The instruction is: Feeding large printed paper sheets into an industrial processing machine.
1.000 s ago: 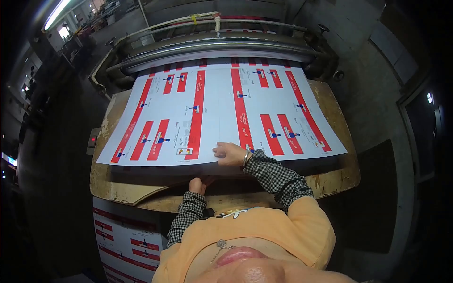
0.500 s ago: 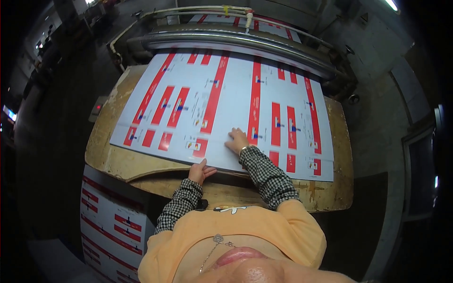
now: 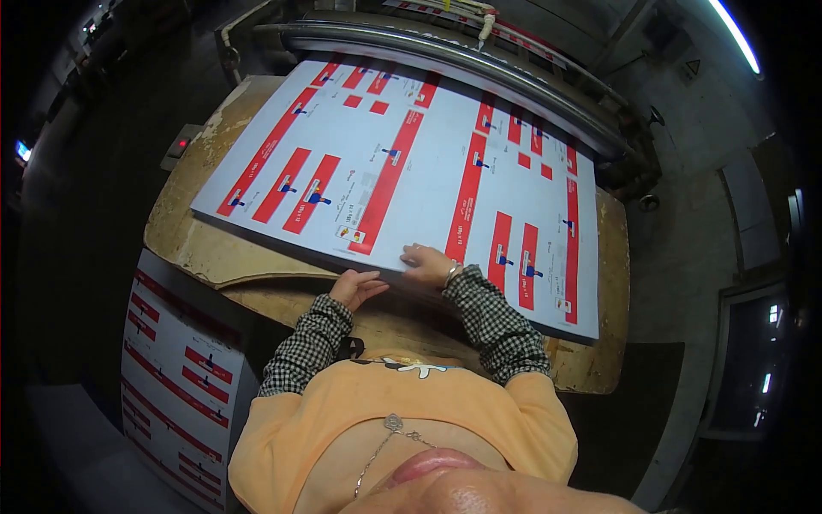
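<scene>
A large white printed sheet (image 3: 437,180) with red bars and small blue figures lies on a worn wooden table (image 3: 184,214). Its far end reaches a long metal roller (image 3: 445,56). My right hand (image 3: 428,264) is at the middle of the near edge, fingers bent over the top; its thumb is hidden. Just left of it, my left hand (image 3: 358,289) touches the edge with its fingers stretched out and close together. Both forearms wear black-and-white checked sleeves.
Pipes (image 3: 484,30) run above the roller. Below the table at left stands a pile of similar printed sheets (image 3: 175,377). A small box with a red light (image 3: 180,144) sits by the table's left side. A grey wall (image 3: 685,223) rises on the right.
My right hand has drawn back from the sheet's surface to the near edge, its fingers now bent. The print sits differently under the hands and nearer the roller. The whole view has shifted.
</scene>
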`<state>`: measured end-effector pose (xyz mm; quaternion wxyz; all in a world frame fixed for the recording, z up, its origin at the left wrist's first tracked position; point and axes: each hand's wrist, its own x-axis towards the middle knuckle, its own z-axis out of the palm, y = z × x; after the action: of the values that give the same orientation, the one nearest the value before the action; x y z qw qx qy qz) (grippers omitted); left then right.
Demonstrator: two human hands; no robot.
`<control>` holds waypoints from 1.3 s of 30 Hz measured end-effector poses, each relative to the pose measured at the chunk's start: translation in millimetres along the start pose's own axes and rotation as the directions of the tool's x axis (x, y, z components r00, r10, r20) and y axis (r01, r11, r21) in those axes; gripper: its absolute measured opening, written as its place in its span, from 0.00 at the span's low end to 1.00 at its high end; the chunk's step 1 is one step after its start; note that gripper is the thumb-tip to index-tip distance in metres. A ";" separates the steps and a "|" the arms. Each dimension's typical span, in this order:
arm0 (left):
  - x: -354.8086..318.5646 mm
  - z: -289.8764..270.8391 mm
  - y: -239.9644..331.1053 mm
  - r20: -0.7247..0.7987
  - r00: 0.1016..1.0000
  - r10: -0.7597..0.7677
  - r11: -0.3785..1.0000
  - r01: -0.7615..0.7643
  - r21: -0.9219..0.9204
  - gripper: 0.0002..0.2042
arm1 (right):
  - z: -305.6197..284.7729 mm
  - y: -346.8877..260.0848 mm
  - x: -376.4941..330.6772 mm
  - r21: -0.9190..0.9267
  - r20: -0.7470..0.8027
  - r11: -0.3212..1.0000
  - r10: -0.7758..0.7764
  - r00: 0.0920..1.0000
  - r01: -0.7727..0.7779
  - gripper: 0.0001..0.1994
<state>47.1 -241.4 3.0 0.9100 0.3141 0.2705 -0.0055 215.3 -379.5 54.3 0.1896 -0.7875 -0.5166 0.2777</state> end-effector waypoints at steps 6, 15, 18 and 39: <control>11.3 11.4 7.0 0.086 0.996 -0.018 0.988 0.031 -0.154 0.11 | -38.0 -19.2 -21.7 0.297 -0.202 0.950 -0.038 0.979 0.098 0.16; 6.0 18.9 38.7 0.041 0.996 -0.073 0.604 0.011 0.797 0.21 | 6.5 0.8 -25.4 0.384 -0.163 0.921 -0.008 0.987 0.071 0.18; 7.5 7.2 27.2 0.129 0.990 0.063 0.643 -0.139 0.753 0.22 | -7.1 0.3 -13.7 0.417 -0.068 0.908 0.077 0.995 -0.041 0.19; 10.2 11.3 29.1 0.072 0.995 0.062 0.618 -0.095 0.781 0.26 | -4.5 10.8 4.3 0.202 0.035 0.969 0.139 0.990 -0.143 0.44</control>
<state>66.6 -222.9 21.8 0.6869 0.6901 0.2098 -0.0890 227.1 -379.8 50.3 0.2439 -0.7957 -0.4300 0.3500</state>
